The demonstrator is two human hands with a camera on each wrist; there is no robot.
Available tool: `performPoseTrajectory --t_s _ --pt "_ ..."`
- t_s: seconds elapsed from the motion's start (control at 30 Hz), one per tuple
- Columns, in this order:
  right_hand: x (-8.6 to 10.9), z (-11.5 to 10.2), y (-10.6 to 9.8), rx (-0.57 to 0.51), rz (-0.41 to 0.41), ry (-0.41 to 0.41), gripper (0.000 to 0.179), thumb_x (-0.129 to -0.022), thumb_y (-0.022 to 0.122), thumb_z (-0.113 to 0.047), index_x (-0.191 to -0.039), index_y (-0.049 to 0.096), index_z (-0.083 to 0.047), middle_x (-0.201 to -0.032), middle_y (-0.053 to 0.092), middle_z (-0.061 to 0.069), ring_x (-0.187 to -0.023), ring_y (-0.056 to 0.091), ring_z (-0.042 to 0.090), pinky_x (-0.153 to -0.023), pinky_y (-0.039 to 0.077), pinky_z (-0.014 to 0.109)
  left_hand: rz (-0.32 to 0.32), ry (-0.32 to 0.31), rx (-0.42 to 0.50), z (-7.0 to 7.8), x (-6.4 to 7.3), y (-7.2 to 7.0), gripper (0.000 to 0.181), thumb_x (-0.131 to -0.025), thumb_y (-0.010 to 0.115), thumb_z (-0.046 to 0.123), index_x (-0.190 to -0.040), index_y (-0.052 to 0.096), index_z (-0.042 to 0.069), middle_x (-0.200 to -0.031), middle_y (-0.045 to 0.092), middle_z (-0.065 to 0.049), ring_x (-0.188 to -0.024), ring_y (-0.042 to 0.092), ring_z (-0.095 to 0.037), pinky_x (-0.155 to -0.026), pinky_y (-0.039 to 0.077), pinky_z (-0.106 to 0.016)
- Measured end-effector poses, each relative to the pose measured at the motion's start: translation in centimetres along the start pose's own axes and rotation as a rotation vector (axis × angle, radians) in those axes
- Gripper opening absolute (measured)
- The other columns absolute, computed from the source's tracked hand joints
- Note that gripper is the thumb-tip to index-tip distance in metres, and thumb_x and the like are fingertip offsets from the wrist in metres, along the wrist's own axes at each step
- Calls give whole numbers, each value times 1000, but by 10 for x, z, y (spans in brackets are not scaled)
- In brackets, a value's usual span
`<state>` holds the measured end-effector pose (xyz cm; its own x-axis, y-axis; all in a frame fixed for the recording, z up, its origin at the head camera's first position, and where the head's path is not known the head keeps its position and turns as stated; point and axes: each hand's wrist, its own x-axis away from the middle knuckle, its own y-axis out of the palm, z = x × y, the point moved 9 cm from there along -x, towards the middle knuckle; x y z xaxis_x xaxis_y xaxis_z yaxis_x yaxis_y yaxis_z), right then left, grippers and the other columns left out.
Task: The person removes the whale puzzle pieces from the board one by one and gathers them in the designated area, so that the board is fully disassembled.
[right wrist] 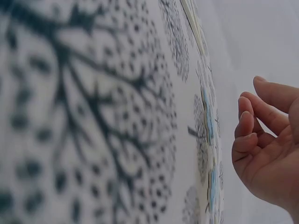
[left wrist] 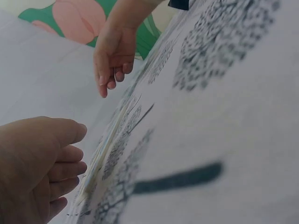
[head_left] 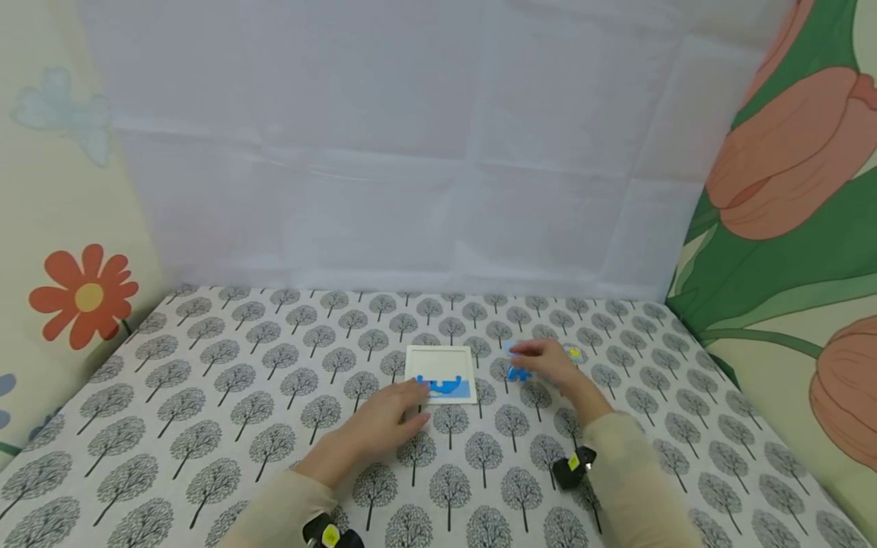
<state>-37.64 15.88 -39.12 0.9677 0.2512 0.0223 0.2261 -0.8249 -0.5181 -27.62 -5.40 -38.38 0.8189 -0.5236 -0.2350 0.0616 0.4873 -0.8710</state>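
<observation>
A small white-framed puzzle board [head_left: 438,362] lies on the tabletop, its lower part filled with a blue picture [head_left: 448,387]. My left hand [head_left: 390,415] is at the board's lower left corner, fingertips overlapping the frame edge in the head view; its fingers are relaxed in the left wrist view. To the right of the board, my right hand [head_left: 544,359] is over loose puzzle pieces, partly hiding them. A blue piece [head_left: 518,374] shows below its fingers, and one with a yellow sun [head_left: 574,352] lies behind the hand. In the right wrist view, nothing shows between the loosely bent fingers [right wrist: 245,123].
A white cloth with grey tree prints [head_left: 267,457] covers the table. Behind it hangs a creased white sheet [head_left: 411,152]. Flower-patterned walls [head_left: 788,152] stand at both sides. Each wrist carries a small black camera [head_left: 574,468].
</observation>
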Motion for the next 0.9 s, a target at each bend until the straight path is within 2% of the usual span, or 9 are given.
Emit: performPoseTrajectory --t_s 0.27,0.5,0.63,0.9 --pt "-4 -13 19 -3 -22 -3 26 -82 59 -13 -105 61 -1 -101 59 7 -86 54 18 -73 47 34 -34 32 -30 4 -6 2 46 -86 51 27 -123 46 0 -129 39 -13 -120 32 -29 -98 24 -44" --pt "-2 -28 40 -18 -72 -66 28 -82 59 -12 -106 60 1 -96 59 9 -79 53 18 -64 46 33 -59 69 -50 12 -12 12 48 -86 50 27 -124 44 -2 -129 39 -15 -119 33 -29 -99 22 -43" --pt "-1 -32 50 -2 -104 -97 29 -82 59 -14 -107 59 1 -92 58 6 -76 52 16 -60 46 30 -69 65 -54 12 -13 15 49 -86 49 28 -124 44 -2 -130 38 -14 -120 32 -29 -98 24 -42" --pt "0 -25 66 -95 -119 -67 28 -79 63 -12 -104 60 2 -85 57 4 -72 51 15 -62 46 29 -111 41 -47 11 -11 21 51 -87 48 32 -127 41 0 -135 32 -12 -123 26 -28 -99 23 -42"
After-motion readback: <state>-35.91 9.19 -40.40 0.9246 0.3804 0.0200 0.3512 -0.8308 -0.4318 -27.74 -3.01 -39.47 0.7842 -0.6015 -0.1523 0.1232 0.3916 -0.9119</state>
